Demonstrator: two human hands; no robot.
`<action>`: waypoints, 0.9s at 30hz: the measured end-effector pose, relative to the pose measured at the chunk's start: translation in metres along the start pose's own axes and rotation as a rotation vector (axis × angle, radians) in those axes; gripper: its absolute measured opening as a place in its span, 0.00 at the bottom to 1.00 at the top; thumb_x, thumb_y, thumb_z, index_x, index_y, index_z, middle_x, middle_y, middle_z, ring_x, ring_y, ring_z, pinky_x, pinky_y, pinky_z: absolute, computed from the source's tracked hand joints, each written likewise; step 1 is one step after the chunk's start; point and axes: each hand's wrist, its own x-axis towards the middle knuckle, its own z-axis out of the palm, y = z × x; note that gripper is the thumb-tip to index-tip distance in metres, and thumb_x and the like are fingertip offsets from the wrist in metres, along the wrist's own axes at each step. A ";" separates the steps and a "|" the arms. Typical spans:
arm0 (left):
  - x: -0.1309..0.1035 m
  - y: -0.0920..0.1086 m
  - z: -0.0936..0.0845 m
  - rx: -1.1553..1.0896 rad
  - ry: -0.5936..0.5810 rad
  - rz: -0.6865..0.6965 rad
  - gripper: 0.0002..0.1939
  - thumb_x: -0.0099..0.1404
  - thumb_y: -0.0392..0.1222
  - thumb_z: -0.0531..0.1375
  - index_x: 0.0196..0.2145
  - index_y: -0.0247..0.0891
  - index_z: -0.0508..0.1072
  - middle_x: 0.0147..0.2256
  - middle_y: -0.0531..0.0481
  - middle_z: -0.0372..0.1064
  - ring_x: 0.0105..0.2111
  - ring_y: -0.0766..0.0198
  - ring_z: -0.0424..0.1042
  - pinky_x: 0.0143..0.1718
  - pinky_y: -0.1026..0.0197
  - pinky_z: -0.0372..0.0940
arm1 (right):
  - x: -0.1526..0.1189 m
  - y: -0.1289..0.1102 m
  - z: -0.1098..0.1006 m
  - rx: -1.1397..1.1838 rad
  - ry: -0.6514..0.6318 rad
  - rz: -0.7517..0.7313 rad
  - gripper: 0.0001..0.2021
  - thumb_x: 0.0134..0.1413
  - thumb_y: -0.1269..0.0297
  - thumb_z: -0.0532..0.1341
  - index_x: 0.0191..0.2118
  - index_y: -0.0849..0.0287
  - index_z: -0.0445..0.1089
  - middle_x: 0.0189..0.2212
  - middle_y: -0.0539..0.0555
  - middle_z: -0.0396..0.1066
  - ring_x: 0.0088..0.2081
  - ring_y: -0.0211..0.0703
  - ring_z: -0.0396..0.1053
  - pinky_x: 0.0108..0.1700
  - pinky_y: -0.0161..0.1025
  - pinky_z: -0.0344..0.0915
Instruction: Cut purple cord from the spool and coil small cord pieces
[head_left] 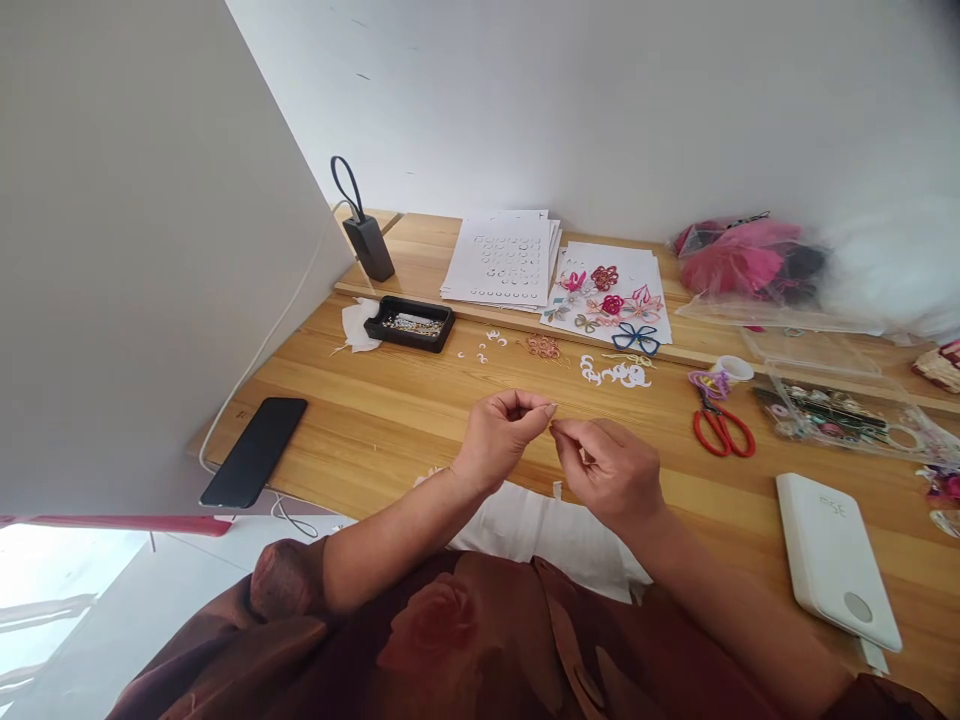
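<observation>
My left hand [501, 437] and my right hand [611, 468] meet fingertip to fingertip above the front of the wooden table [360, 400]. Both are closed in a pinch. Whatever lies between the fingertips is too small to make out. Beyond them lie white crescent-shaped paper cutouts [616, 373], a small heap of pink wire-like pieces [543, 347] and a few smaller white cutouts [493, 338]. Beneath my hands, at the table edge, is a white cloth [510, 522].
Red-handled scissors [724, 430], a clear box of beads [832, 415] and a white power bank [836, 560] lie right. Left are a black phone [255, 452] and a black tray [409, 324]. Behind are punched paper sheets [499, 258] and flower ornaments [611, 305].
</observation>
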 end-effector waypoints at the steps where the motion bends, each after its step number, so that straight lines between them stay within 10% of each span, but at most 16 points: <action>1: 0.001 -0.001 -0.001 0.027 0.010 0.018 0.15 0.53 0.49 0.74 0.30 0.35 0.80 0.29 0.50 0.76 0.28 0.68 0.68 0.32 0.63 0.64 | 0.001 -0.002 -0.002 -0.077 -0.006 -0.063 0.08 0.65 0.72 0.62 0.36 0.57 0.80 0.21 0.50 0.72 0.24 0.38 0.66 0.30 0.38 0.60; 9: -0.001 -0.002 -0.009 0.276 -0.157 0.219 0.08 0.59 0.44 0.69 0.31 0.36 0.79 0.32 0.47 0.78 0.32 0.64 0.73 0.36 0.61 0.67 | 0.022 -0.014 -0.031 -0.081 -0.069 -0.089 0.09 0.65 0.71 0.61 0.38 0.55 0.80 0.24 0.51 0.75 0.27 0.41 0.70 0.32 0.38 0.63; 15: -0.004 0.007 -0.009 0.214 -0.279 0.160 0.13 0.61 0.49 0.70 0.31 0.36 0.79 0.32 0.46 0.77 0.33 0.64 0.72 0.38 0.60 0.67 | 0.039 0.003 -0.036 0.375 -0.141 0.396 0.05 0.59 0.63 0.67 0.34 0.56 0.79 0.25 0.49 0.76 0.23 0.37 0.66 0.25 0.36 0.62; 22: -0.003 0.002 -0.006 0.061 -0.169 0.039 0.18 0.55 0.54 0.74 0.31 0.36 0.80 0.30 0.49 0.76 0.30 0.67 0.70 0.36 0.61 0.66 | 0.029 0.010 -0.009 0.954 -0.169 0.906 0.15 0.45 0.53 0.74 0.31 0.57 0.74 0.17 0.44 0.63 0.19 0.33 0.56 0.19 0.32 0.51; 27: 0.000 -0.002 -0.002 0.039 -0.042 0.025 0.17 0.53 0.52 0.74 0.30 0.36 0.79 0.28 0.51 0.75 0.28 0.67 0.69 0.34 0.62 0.66 | 0.013 -0.002 0.002 0.831 -0.127 0.762 0.12 0.52 0.55 0.72 0.30 0.58 0.74 0.19 0.46 0.67 0.20 0.34 0.59 0.21 0.33 0.55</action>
